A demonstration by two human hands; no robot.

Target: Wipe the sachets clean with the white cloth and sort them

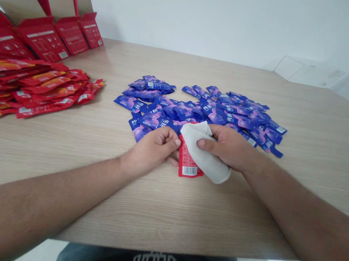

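My left hand [153, 145] is closed on the left edge of a red sachet [188, 167] with a barcode at its lower end. My right hand [229, 146] grips a white cloth [205, 154] and presses it over the sachet's upper part, thumb on top. Both hands rest low over the wooden table [166, 212], just in front of a spread of blue sachets [201, 110]. Most of the red sachet is hidden under the cloth.
A heap of red sachets [32, 88] lies at the left. Behind it stand several open red cardboard boxes [44, 36] with raised flaps. The table's near edge runs just above my lap. A white wall stands behind the table.
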